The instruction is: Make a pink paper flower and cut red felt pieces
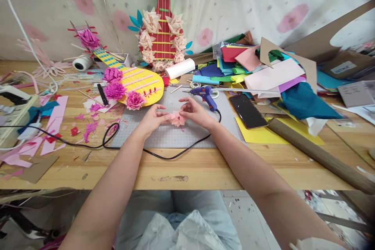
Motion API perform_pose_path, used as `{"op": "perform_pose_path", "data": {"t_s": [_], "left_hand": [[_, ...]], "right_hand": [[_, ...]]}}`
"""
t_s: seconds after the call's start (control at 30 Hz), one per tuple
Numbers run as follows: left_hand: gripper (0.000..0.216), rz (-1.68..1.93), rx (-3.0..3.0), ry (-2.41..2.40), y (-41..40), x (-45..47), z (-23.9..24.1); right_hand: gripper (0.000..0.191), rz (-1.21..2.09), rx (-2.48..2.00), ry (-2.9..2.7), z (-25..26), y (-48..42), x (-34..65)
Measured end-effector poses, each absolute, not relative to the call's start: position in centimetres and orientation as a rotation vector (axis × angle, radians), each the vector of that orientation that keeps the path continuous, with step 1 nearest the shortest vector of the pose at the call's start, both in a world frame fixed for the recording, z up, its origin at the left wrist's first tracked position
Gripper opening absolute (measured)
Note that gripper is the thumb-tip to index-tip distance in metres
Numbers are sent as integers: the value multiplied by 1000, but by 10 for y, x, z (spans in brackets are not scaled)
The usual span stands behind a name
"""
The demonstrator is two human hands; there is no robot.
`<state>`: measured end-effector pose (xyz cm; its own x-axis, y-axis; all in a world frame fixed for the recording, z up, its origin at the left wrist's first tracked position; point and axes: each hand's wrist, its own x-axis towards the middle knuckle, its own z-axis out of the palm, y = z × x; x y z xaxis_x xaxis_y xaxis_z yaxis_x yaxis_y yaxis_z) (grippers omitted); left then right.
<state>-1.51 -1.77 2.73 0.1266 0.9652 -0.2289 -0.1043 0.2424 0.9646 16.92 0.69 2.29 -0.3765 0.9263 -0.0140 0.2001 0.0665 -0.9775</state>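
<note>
A small pale pink paper flower (177, 118) with a darker centre is held between my two hands above the grey cutting mat (164, 136). My left hand (154, 120) pinches its left edge between thumb and fingertips. On the other side, my right hand (195, 112) grips the right edge, its fingers curled over the petals. Just behind my right hand lies a blue glue gun (206, 95), its black cord running across the mat. To the left of the mat's back edge rests a yellow paper guitar (146, 86) with magenta paper flowers (115, 89).
A red paper guitar (164, 43) with peach flowers leans at the back. Coloured paper (234, 60) is piled at the back right. A black phone (247, 110) and a brown roll (316, 152) lie right. Pink scraps (55, 125) and a white power strip (17, 121) are left.
</note>
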Motion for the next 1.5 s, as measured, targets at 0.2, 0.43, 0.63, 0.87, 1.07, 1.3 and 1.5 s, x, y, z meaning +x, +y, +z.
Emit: {"op": "perform_pose_path", "data": {"t_s": [0.2, 0.43, 0.63, 0.87, 1.07, 1.3, 1.5], "left_hand": [[51, 990, 1053, 1163, -16, -17, 20], [48, 981, 1086, 1221, -17, -15, 23], [45, 939, 1159, 1241, -19, -12, 27], [49, 962, 1161, 1145, -17, -13, 18], [54, 902, 1094, 1111, -19, -13, 24], [48, 973, 981, 1065, -19, -9, 26], [44, 1103, 891, 996, -18, -7, 26]], "right_hand": [[39, 1415, -1094, -1693, 25, 5, 169], [38, 1448, -1037, -1680, 26, 4, 169], [38, 1460, -1041, -1684, 27, 3, 168], [40, 1506, -954, -1662, 22, 5, 168], [45, 1565, -773, -1612, 13, 10, 170], [45, 1502, -832, -1576, 15, 9, 170], [56, 1619, -834, -1472, 12, 8, 167]]}}
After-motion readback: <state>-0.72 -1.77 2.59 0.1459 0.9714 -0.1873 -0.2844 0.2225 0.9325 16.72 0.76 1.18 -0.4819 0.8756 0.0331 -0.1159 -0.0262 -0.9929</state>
